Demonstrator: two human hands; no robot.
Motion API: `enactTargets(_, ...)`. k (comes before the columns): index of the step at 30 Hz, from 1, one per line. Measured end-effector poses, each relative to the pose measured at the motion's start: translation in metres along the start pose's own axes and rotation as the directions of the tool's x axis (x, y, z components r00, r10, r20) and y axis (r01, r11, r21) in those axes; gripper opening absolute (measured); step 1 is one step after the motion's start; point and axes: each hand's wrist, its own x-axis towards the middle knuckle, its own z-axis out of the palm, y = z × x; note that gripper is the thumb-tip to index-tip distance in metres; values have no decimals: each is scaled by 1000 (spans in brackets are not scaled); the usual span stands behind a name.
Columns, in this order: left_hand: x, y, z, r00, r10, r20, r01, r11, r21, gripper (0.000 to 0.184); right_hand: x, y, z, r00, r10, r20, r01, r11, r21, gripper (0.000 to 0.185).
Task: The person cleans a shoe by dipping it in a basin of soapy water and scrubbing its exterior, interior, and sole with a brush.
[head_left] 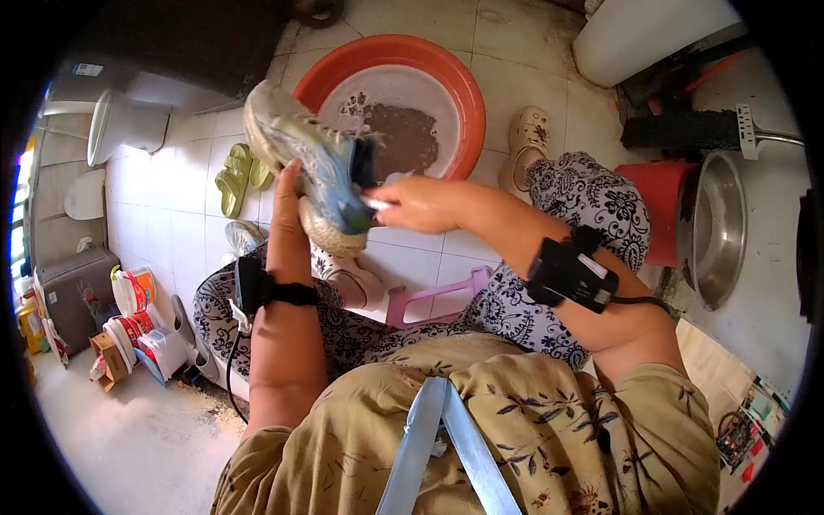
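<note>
A wet sneaker (313, 159), off-white with a blue heel and a pale sole, is held up tilted, its toe toward the upper left. My left hand (287, 206) grips it from below along the sole side, with most of the fingers hidden behind the shoe. My right hand (421, 204) is closed around a slim white handle (376, 204) at the shoe's blue heel, near the dark ankle opening. The far end of that handle is hidden by the shoe. Beyond the sneaker stands a red basin (470, 94) with foamy, murky water.
Green slippers (230, 180) and another shoe (245, 236) lie on the tiles to the left. A pink plastic stool (438, 296) shows between my legs. To the right are a red bucket (657, 206) and a metal bowl (721, 232); several tubs (137, 322) stand at left.
</note>
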Motion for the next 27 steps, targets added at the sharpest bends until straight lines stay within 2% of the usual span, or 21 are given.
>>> enactTargets(2,-15,0,14,998,54,-14,-52,995,83,55,-15,-4,-4,987,2,158,-5,1000,17,47)
enactTargets(3,-21,-1,18,996,86,-11,-84,991,104,56,-22,-8,-10,988,1,156,-4,1000,20,47)
enactTargets(5,-27,5,23,997,70,42,-73,996,55,56,-32,-15,-18,957,105,271,-194,926,325,47)
enactTargets(6,-29,6,25,994,57,97,-58,998,3,57,-33,-14,-14,969,19,246,-143,854,500,47)
enactTargets(7,-29,6,25,991,84,101,-84,996,-11,60,-34,-15,-11,969,20,246,-143,857,495,47)
enactTargets(9,-17,8,13,996,17,82,-18,1000,20,62,-35,-24,-5,972,70,222,-180,832,525,46)
enactTargets(10,-16,6,11,998,0,63,-3,999,41,61,-34,-28,-1,981,149,124,-189,872,451,44)
enactTargets(11,-13,3,11,999,-17,49,14,998,64,60,-22,-22,7,982,148,119,-186,872,454,44)
enactTargets(12,-8,-5,2,990,-10,144,7,1000,21,58,-4,-7,18,995,-2,-95,38,926,375,42)
enactTargets(13,-1,-9,4,988,-31,148,35,999,-25,58,0,-13,21,943,-166,-290,242,938,249,40)
enactTargets(14,1,-11,3,989,-48,143,55,998,-42,59,-3,-15,15,960,-90,-266,153,962,227,38)
enactTargets(15,-1,-13,6,988,-66,137,75,995,-59,60,1,-13,14,959,-86,-270,152,961,232,38)
enactTargets(17,-5,-14,13,988,-109,109,112,993,-22,61,16,-9,10,916,-173,-362,243,957,158,36)
enactTargets(18,-7,-13,16,986,-146,77,146,989,11,63,26,-3,9,836,-250,-488,260,964,-49,32)
enactTargets(19,51,-31,-51,996,-57,61,50,993,105,68,25,-13,2,837,-166,-521,203,979,14,31)
enactTargets(21,20,-46,-14,997,36,68,-34,999,-28,78,38,-12,-4,810,-161,-564,84,983,-161,29)
enactTargets(22,28,-49,-18,993,4,114,13,988,-153,79,46,-12,0,808,-156,-568,81,985,-155,29)
enactTargets(23,37,-53,-21,993,-2,114,19,988,-152,79,55,-12,5,778,-80,-623,-62,977,-203,31)
enactTargets(24,42,-55,-19,993,59,103,-60,998,9,58,59,-12,7,735,-11,-678,-206,949,-239,33)
enactTargets(25,44,-55,-18,987,124,101,-140,975,171,56,59,-9,8,735,-9,-678,-205,950,-236,33)
enactTargets(27,42,-50,-15,984,167,67,-178,957,230,54,54,-5,8,666,-49,-744,-116,979,-168,27)
